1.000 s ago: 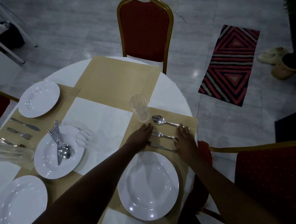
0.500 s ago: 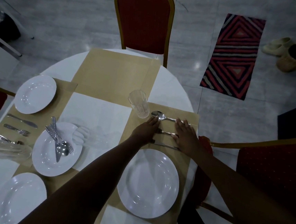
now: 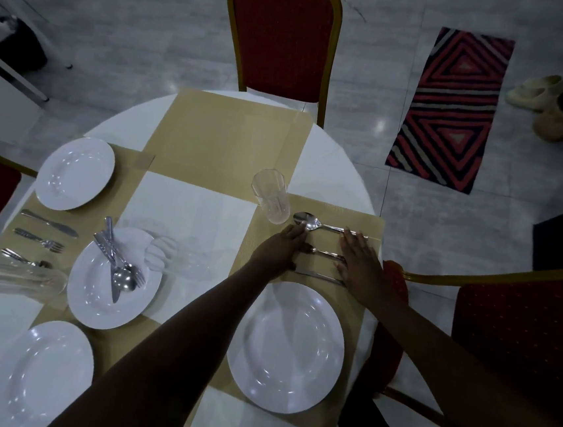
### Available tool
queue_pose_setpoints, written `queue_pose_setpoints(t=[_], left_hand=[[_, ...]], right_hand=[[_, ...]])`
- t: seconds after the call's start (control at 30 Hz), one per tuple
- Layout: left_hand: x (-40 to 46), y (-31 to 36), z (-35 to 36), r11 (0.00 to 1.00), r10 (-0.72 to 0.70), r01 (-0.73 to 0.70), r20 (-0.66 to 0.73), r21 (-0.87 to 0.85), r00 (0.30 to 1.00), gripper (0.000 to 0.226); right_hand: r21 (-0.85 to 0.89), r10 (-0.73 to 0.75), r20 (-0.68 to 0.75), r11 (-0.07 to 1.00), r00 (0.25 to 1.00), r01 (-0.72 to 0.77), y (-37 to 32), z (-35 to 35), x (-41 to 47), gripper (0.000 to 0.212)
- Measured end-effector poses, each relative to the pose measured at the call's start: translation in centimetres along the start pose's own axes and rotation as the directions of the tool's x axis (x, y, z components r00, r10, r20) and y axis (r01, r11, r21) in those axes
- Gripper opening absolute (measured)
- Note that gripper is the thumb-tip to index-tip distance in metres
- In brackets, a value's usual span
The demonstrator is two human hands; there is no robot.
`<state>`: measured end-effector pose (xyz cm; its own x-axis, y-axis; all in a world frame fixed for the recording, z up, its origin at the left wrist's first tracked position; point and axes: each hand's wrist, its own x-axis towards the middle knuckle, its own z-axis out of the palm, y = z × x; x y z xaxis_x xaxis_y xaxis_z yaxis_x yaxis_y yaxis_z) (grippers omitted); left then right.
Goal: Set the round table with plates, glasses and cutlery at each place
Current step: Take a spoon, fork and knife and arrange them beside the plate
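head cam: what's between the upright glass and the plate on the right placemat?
Head view: between glass and plate lie a spoon, fork and knife in a row, left hand and right hand at their ends.

Four plates (image 3: 286, 347), two upright glasses (image 3: 270, 195), three chairs (image 3: 283, 38), two hands (image 3: 278, 247)

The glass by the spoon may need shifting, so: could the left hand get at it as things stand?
Probably yes. The left hand lies flat just short of the glass, holding nothing, with only the spoon's bowl off to one side and bare placemat between them.
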<state>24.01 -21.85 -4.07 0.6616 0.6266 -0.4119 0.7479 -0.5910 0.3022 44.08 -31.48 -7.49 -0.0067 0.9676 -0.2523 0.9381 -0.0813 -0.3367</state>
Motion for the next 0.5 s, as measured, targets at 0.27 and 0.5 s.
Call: queue_pose_setpoints(t=[0.27,0.5], left_hand=[[-3.0,-1.8,0.7,0.997,-0.036,0.037,-0.023,0.061,0.999,0.059],[-4.6,-1.6,0.6,0.989,-0.133,0.135,-0.047,0.059,0.99,0.058]], right_hand=[[0.029,0.018,-0.016,0.999,1.0,-0.018,-1.6,2.7,-5.4,0.061],[-0.024,0.021,0.071,1.0,0.997,-0.02,-1.6,2.6,-5.5,0.059]])
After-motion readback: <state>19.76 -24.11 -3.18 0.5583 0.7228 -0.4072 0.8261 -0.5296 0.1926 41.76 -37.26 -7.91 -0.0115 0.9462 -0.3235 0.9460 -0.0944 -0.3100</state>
